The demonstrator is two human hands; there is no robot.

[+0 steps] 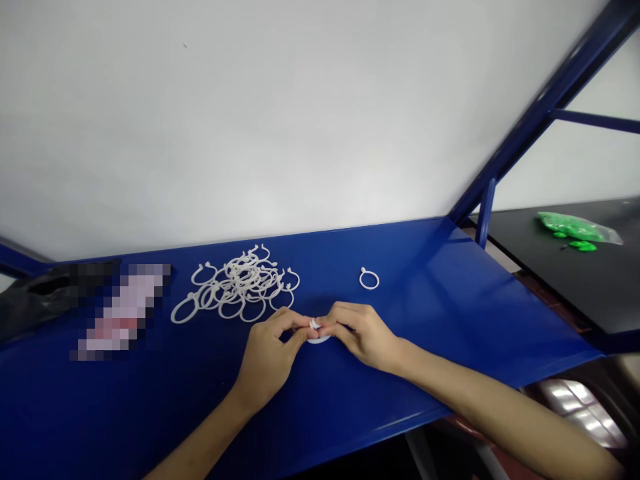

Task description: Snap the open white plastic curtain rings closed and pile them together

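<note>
A white plastic ring (319,340) is pinched between my two hands just above the blue table. My left hand (270,350) grips one side of its small clasp with thumb and forefinger. On the other side, my right hand (364,333) pinches the clasp the same way. Fingers cover most of the ring, so I cannot tell whether its ends are joined. To the left lies a heap of white rings (245,280), several with a visible gap at their knobbed ends. Beyond my right hand, a single white ring (369,279) lies apart and looks closed.
The blue table (425,267) meets a white wall (300,120) at the back. A blurred-out phone-like item (125,307) and a black bag (30,307) lie at left. Blue metal bars (530,113) rise at right, beside a black table (560,280) bearing a bag of green pieces (575,227).
</note>
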